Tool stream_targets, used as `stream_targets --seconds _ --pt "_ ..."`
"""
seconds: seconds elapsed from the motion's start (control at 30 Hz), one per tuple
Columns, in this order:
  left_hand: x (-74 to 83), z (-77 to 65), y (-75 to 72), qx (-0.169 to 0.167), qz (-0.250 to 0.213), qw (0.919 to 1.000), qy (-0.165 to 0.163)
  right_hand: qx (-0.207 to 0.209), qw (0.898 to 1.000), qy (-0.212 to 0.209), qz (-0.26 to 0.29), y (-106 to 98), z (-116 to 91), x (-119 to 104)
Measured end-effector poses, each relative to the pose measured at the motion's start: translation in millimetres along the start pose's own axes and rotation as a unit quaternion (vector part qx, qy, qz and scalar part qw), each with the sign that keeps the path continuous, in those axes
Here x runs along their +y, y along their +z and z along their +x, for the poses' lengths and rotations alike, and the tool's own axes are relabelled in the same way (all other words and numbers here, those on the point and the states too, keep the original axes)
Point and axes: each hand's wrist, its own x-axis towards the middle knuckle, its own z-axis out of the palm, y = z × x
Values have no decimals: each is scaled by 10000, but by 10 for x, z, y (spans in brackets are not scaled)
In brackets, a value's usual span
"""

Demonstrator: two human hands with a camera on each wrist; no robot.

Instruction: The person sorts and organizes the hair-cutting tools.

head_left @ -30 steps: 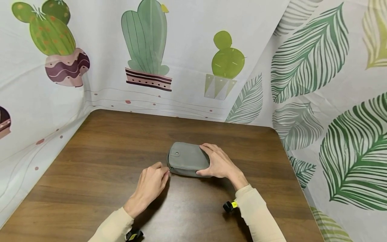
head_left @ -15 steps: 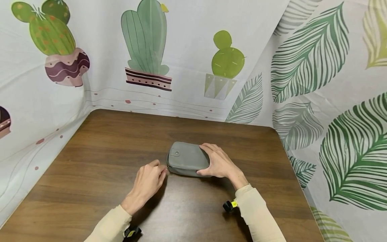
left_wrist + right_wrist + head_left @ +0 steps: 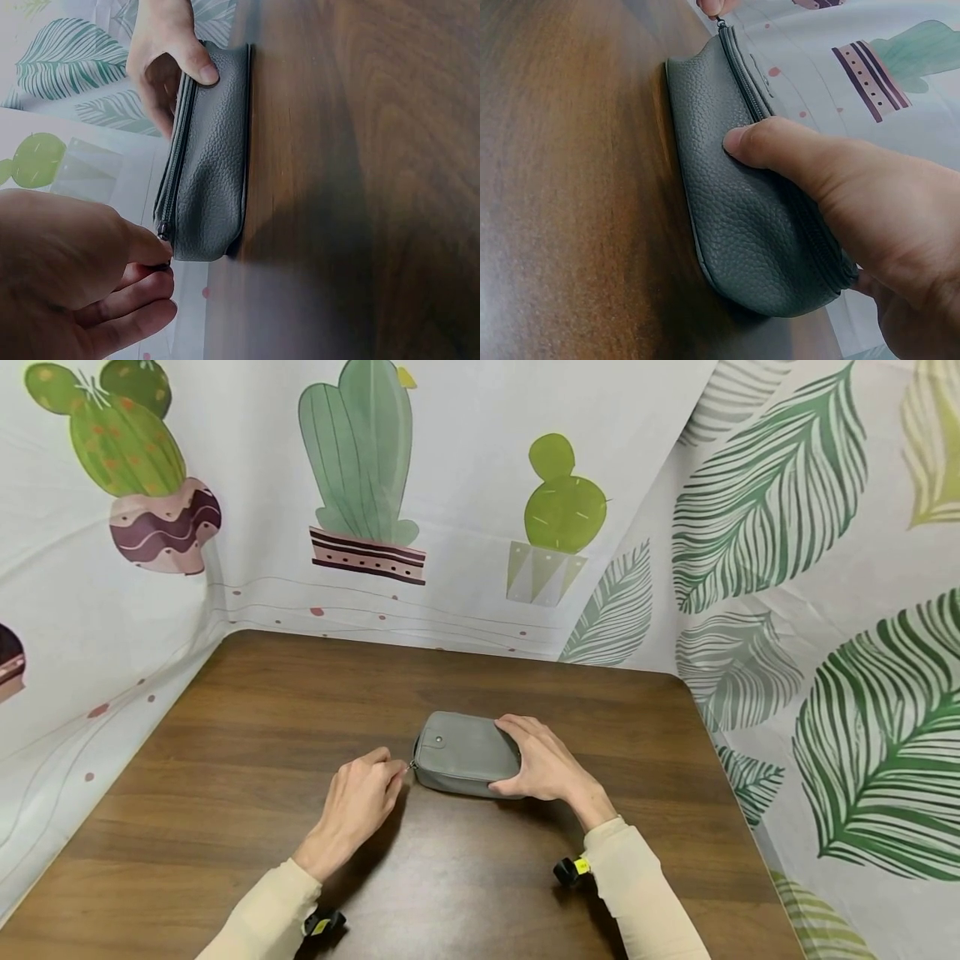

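Note:
A grey leather zip pouch (image 3: 467,750) lies on the wooden table, its snap tab (image 3: 438,740) at the left end of the top. My right hand (image 3: 546,767) grips the pouch's right end, thumb on the near side and fingers over the far side. At the left end, near the front corner, my left hand (image 3: 358,800) pinches the zipper pull between thumb and forefinger. The metal zipper slider (image 3: 164,229) shows right at those fingertips in the left wrist view. Along the pouch's long side runs the dark zipper (image 3: 742,79), seen past my right thumb.
The brown wooden table (image 3: 285,710) extends around the pouch on all sides. Behind it hangs a white cloth (image 3: 465,510) printed with cacti, and a leaf-printed cloth (image 3: 750,552) stands along the right.
My left hand has moved left and slightly away from me, taking the zipper slider round the pouch's near left corner. My right hand and the pouch have stayed almost still.

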Motion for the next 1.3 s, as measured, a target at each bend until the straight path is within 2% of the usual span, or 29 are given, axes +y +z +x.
stream_targets --seconds 0.5,0.87,1.13,1.3 --pt "108 -57 -52 50 -110 9996 267 140 9994 -107 -292 35 -1 -10" --pt "285 -117 57 175 -351 9984 396 156 9994 -91 -308 23 -7 6" --pt "377 -125 114 381 -356 9981 338 200 9992 -142 -316 48 5 21" --pt "440 -118 160 379 -362 9978 394 188 9992 -105 -324 58 -7 9"
